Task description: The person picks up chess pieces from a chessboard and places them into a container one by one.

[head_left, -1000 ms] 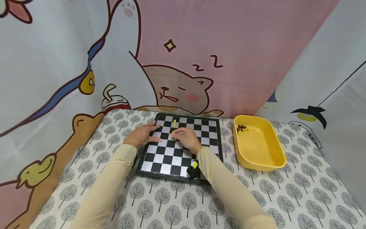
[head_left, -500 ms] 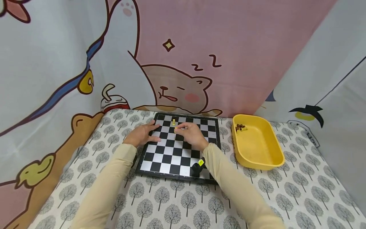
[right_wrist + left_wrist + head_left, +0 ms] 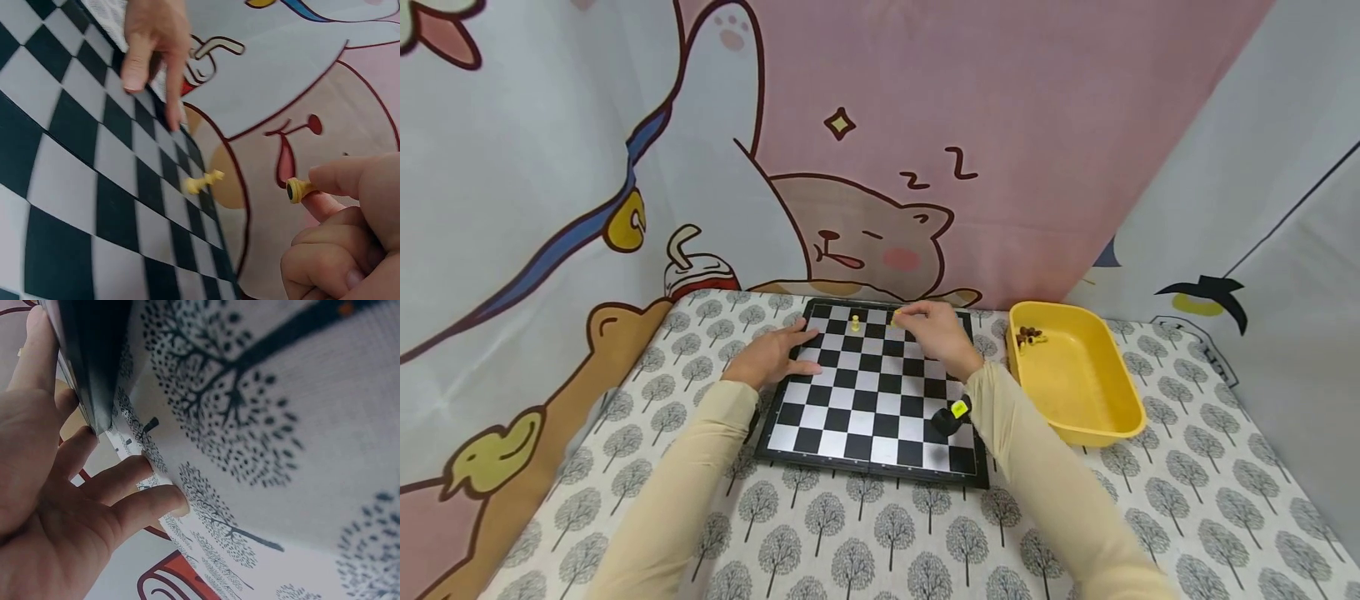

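A black-and-white chessboard (image 3: 852, 400) lies on the table. My left hand (image 3: 767, 357) rests at its left edge, thumb and fingers spread; in the left wrist view the fingertips (image 3: 170, 499) reach the cloth beside the board's dark rim. Between thumb and index finger my right hand (image 3: 942, 337) pinches a small yellow chess piece (image 3: 299, 190) above the board's far side. Its round dark underside shows in the right wrist view, and its top is hidden by the fingers. Another yellow chess piece (image 3: 855, 323) stands upright near the far edge, left of the right hand.
A yellow plastic tub (image 3: 1082, 375) stands right of the board, with several brown and yellow chess pieces (image 3: 1031, 337) in its far left corner. Tree-patterned cloth (image 3: 850, 542) covers the table. A cartoon-printed curtain (image 3: 1037, 167) hangs close behind it.
My right hand has carried the pinched chess piece rightward and toward the board's far edge. My left hand has stayed at the left edge, and the standing piece has not moved.
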{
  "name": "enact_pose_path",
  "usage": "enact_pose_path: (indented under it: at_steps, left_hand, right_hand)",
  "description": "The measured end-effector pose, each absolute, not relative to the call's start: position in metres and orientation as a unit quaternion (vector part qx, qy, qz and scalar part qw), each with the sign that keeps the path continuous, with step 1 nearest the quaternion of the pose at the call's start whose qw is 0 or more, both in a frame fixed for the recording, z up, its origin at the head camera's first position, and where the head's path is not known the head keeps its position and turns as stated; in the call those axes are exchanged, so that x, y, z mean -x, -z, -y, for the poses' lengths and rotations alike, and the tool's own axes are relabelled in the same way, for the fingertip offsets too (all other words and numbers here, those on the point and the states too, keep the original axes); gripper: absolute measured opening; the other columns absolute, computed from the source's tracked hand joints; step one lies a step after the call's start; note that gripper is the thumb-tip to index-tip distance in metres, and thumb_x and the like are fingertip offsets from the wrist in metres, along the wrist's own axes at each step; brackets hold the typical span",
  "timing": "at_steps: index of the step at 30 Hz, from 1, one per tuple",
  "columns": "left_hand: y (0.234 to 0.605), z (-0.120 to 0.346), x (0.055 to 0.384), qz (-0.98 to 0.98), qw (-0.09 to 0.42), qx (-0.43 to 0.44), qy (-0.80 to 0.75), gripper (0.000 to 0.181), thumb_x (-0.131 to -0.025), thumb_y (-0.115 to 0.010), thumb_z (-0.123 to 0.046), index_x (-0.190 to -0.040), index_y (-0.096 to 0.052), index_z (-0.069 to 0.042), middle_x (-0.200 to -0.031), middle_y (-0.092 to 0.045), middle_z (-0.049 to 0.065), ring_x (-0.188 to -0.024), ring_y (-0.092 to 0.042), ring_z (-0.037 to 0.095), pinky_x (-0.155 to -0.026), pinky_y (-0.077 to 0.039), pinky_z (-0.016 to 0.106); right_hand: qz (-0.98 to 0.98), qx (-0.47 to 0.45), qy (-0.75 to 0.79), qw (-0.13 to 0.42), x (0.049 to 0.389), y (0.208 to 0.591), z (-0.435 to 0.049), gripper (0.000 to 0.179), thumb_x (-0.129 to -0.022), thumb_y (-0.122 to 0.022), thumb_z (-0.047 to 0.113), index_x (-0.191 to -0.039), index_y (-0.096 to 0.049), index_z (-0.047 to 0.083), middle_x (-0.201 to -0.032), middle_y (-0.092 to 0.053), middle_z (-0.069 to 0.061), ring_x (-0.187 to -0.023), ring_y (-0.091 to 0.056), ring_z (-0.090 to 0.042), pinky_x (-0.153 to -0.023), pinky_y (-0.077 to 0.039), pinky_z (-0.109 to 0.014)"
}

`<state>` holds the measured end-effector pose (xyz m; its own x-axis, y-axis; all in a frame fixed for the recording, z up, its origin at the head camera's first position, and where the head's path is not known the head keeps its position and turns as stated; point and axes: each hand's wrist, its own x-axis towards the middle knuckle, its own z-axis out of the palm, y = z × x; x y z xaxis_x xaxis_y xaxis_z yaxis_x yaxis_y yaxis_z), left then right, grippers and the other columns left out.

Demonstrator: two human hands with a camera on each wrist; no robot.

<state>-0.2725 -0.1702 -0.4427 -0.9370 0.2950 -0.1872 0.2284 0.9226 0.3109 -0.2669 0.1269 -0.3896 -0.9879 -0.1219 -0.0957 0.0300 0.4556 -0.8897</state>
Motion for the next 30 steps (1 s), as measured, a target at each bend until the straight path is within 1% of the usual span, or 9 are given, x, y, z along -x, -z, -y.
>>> enact_pose_path:
  at_steps: [1,2,3,6,8,16,22,26,30]
  left_hand:
    - [0.442,0.17,0.272,-0.973,0.117,-0.135,-0.144,0.085,-0.089,-0.065,-0.06,-0.16,-0.034,-0.028,-0.173,-0.017,0.004,-0.153,-0.031,0.04,-0.118,-0.041,0.055]
    - [0.442,0.17,0.272,-0.973,0.118,-0.134,-0.144,0.085,-0.089,-0.065,-0.06,-0.16,-0.033,-0.028,-0.173,-0.017,0.003,-0.153,-0.031,0.039,-0.118,-0.041,0.055]
    - [0.442,0.17,0.272,-0.973,0.119,-0.133,-0.145,0.085,-0.089,-0.065,-0.06,-0.161,-0.033,-0.028,-0.173,-0.016,0.003,-0.153,-0.032,0.04,-0.117,-0.042,0.054]
    - [0.44,0.169,0.271,-0.974,0.12,-0.131,-0.143,0.084,-0.089,-0.065,-0.059,-0.161,-0.032,-0.029,-0.173,-0.015,0.003,-0.152,-0.032,0.04,-0.115,-0.045,0.053]
    - [0.439,0.169,0.271,-0.974,0.119,-0.131,-0.14,0.084,-0.089,-0.065,-0.059,-0.161,-0.032,-0.029,-0.173,-0.014,0.004,-0.152,-0.032,0.041,-0.113,-0.047,0.052]
    - [0.44,0.169,0.27,-0.973,0.121,-0.13,-0.144,0.083,-0.09,-0.065,-0.059,-0.161,-0.033,-0.029,-0.173,-0.016,0.004,-0.153,-0.03,0.041,-0.117,-0.041,0.056]
    - [0.44,0.169,0.269,-0.973,0.127,-0.128,-0.146,0.084,-0.09,-0.064,-0.06,-0.161,-0.031,-0.03,-0.173,-0.014,0.003,-0.154,-0.028,0.041,-0.115,-0.045,0.054]
    - [0.44,0.169,0.269,-0.973,0.129,-0.126,-0.146,0.084,-0.09,-0.064,-0.06,-0.161,-0.031,-0.03,-0.174,-0.013,0.003,-0.154,-0.028,0.041,-0.114,-0.046,0.054]
    - [0.44,0.169,0.27,-0.973,0.126,-0.128,-0.146,0.084,-0.09,-0.064,-0.059,-0.161,-0.032,-0.029,-0.173,-0.013,0.003,-0.154,-0.028,0.041,-0.116,-0.043,0.055]
  right_hand:
    - [-0.846,0.023,0.528,0.069,0.268,0.388,-0.13,0.028,-0.098,-0.066,0.033,-0.118,-0.074,0.014,-0.09,-0.065,0.005,-0.057,-0.043,-0.008,-0.053,-0.037,-0.023]
    - [-0.849,0.02,0.525,0.063,0.269,0.386,-0.134,0.03,-0.099,-0.066,0.033,-0.12,-0.074,0.014,-0.091,-0.065,0.006,-0.059,-0.043,-0.007,-0.053,-0.038,-0.023]
    - [-0.847,0.017,0.529,0.061,0.269,0.384,-0.137,0.029,-0.099,-0.066,0.032,-0.12,-0.073,0.014,-0.081,-0.063,0.006,-0.058,-0.043,-0.007,-0.053,-0.037,-0.023]
    - [-0.839,0.008,0.541,0.054,0.27,0.381,-0.146,0.03,-0.099,-0.065,0.031,-0.122,-0.071,0.012,-0.058,-0.048,0.008,-0.044,-0.033,-0.008,-0.044,-0.031,-0.023]
    - [-0.84,0.008,0.54,0.047,0.27,0.379,-0.151,0.031,-0.099,-0.065,0.031,-0.122,-0.07,0.012,-0.055,-0.045,0.01,-0.042,-0.033,-0.007,-0.043,-0.031,-0.023]
    - [-0.843,-0.007,0.538,0.019,0.269,0.369,-0.169,0.03,-0.098,-0.067,0.032,-0.12,-0.07,0.011,-0.081,-0.061,0.009,-0.05,-0.039,-0.005,-0.046,-0.034,-0.021]
    - [-0.841,-0.021,0.541,0.008,0.269,0.36,-0.187,0.035,-0.097,-0.07,0.034,-0.124,-0.07,0.012,-0.107,-0.07,-0.004,-0.046,-0.036,-0.003,-0.043,-0.032,-0.02]
    - [-0.837,-0.024,0.546,0.011,0.266,0.355,-0.202,0.038,-0.098,-0.069,0.035,-0.127,-0.067,0.01,-0.099,-0.067,0.0,-0.042,-0.031,-0.004,-0.041,-0.031,-0.02]
    - [-0.844,-0.026,0.536,0.006,0.264,0.351,-0.217,0.039,-0.099,-0.067,0.035,-0.128,-0.066,0.009,-0.102,-0.068,0.0,-0.044,-0.034,-0.004,-0.042,-0.035,-0.02]
